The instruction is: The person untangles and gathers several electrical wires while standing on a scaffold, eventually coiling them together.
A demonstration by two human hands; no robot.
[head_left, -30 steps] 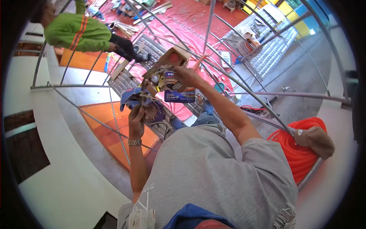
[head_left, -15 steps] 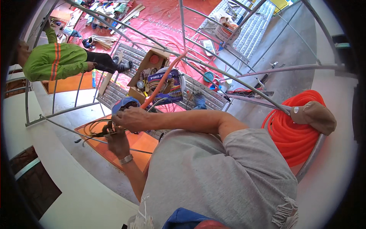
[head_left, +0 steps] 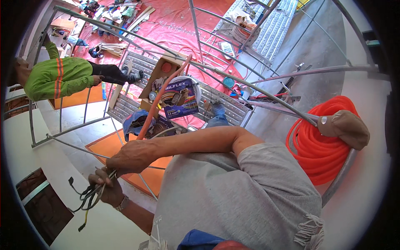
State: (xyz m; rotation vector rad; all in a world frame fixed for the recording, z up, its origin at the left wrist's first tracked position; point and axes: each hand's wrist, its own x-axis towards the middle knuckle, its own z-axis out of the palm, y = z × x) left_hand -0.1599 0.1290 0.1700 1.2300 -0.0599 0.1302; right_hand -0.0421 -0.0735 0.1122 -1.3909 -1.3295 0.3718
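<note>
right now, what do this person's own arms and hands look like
The left hand is gloveless, with a silver-coloured band round its wrist. The right hand is gloveless, its wrist bare. The right sleeve is short and grey; the left one is hidden.

Purple box (head_left: pixel 181 100): we see deep purple, pale lettering and a multicoloured cable picture.
Wires (head_left: pixel 99 189): below and left of the purple box, we find grey and black, plus a yellow one tipped black.
Hose (head_left: pixel 155 105): at the purple box's left, we note plain orange.
Coil (head_left: pixel 318 146): right of the purple box, we see bright red-orange.
Jacket (head_left: pixel 68 79): left of the purple box, we see lime green striped orange.
Shirt (head_left: pixel 233 187): below the purple box, we see grey.
</note>
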